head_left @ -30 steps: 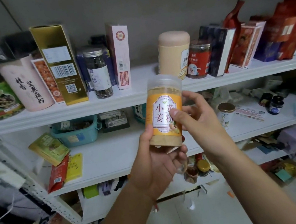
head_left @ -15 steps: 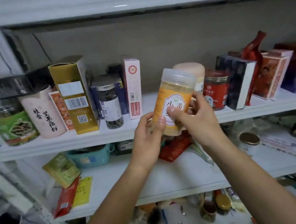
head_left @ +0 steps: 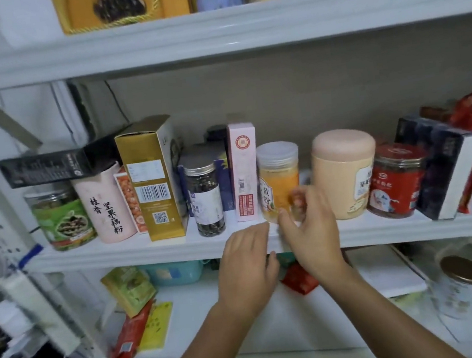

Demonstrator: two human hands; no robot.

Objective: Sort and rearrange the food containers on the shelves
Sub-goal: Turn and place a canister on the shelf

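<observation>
A clear plastic jar of yellow powder with an orange label (head_left: pixel 277 173) stands upright on the middle shelf (head_left: pixel 148 250). It sits between a tall pink box (head_left: pixel 244 171) and a beige canister (head_left: pixel 343 173). My right hand (head_left: pixel 310 229) holds the jar's lower front, thumb and fingertips curled against it and blurred. My left hand (head_left: pixel 249 264) hovers palm down just below the shelf's front edge, with relaxed fingers that hold nothing.
Left of the pink box stand a dark tea jar (head_left: pixel 205 198), a gold box (head_left: pixel 150 178), a pink tube (head_left: pixel 103 208) and a green-label jar (head_left: pixel 59 217). A red jar (head_left: pixel 394 182) and a dark box (head_left: pixel 443 163) stand to the right. Packets and a gold-lidded jar (head_left: pixel 456 285) lie on the lower shelf.
Both hands lifted the jar from chest height and set it on the middle shelf beside the pink box. My left hand has let go and dropped below the shelf edge.
</observation>
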